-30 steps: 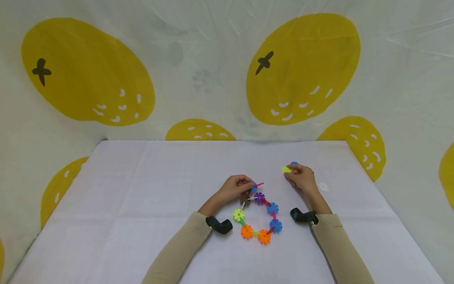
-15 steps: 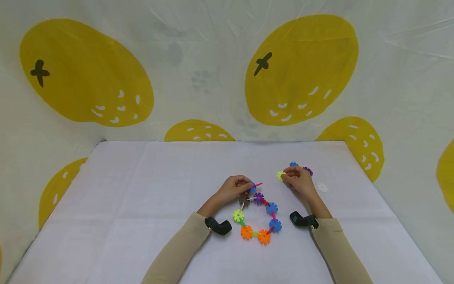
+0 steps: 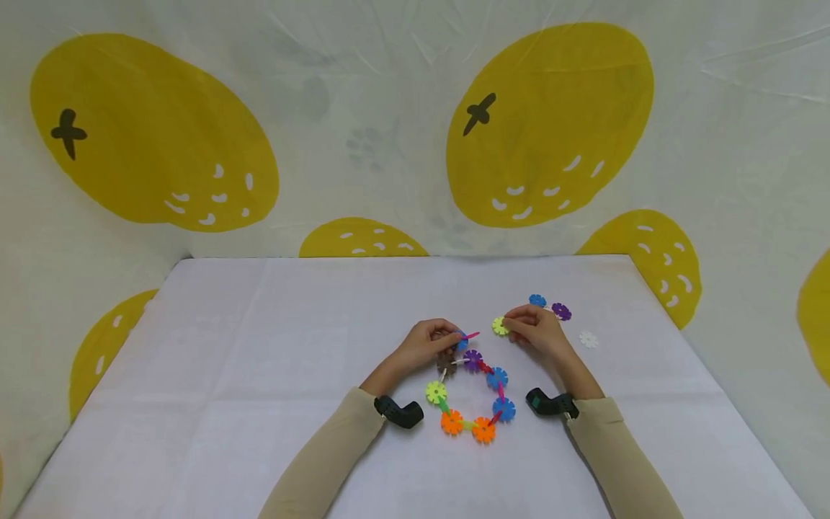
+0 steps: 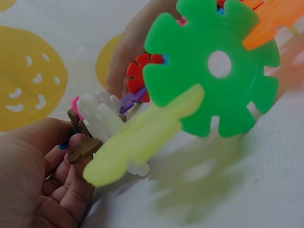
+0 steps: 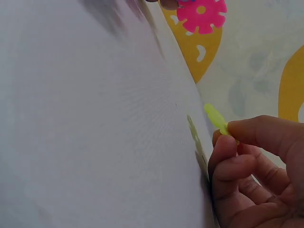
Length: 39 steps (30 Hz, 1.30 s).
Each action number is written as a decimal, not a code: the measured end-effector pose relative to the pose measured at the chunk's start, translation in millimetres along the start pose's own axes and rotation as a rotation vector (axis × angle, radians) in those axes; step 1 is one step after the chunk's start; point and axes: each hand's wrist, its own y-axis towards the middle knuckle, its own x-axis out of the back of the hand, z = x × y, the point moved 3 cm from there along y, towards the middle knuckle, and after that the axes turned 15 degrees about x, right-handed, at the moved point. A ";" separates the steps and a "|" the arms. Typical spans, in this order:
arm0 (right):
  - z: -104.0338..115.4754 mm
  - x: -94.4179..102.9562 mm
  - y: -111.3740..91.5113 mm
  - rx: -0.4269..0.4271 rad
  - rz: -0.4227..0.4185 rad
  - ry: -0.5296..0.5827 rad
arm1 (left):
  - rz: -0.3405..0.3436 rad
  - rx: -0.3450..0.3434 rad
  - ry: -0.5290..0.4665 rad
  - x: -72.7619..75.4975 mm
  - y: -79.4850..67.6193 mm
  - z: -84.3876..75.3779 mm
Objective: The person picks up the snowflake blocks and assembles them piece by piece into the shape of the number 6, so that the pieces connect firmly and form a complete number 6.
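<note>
In the head view, a ring of interlocking plastic snowflake discs stands on the table between the forearms, with an orange disc (image 3: 483, 430) at its front and a purple disc (image 3: 473, 360) at its back. My left hand (image 3: 424, 347) pinches a blue disc (image 3: 462, 344) with a pink disc (image 3: 472, 336) slotted into it, at the ring's back left corner. Beside these fingers, the left wrist view has a brown disc (image 4: 84, 150) and a large green disc (image 4: 211, 66). My right hand (image 3: 537, 331) pinches a yellow disc (image 3: 500, 326) between thumb and index finger, apart from the pink one.
Beyond the right hand lie a blue disc (image 3: 537, 300), a purple disc (image 3: 561, 311) and a white disc (image 3: 588, 339). A white cloth (image 3: 259, 375) covers the table. Behind it hangs a patterned curtain (image 3: 369, 108).
The right hand has carried the yellow disc left and slightly nearer, away from the loose blue and purple discs, which now show more fully. My left hand holds its place.
</note>
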 end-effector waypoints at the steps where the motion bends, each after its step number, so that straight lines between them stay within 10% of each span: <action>1: 1.1 -1.8 -0.7 0.002 0.009 0.024 | 0.002 0.000 0.000 -0.2 0.0 0.0; 39: 15.1 -33.5 -4.7 0.034 0.101 0.361 | -0.025 -0.040 0.048 1.6 -0.8 -0.4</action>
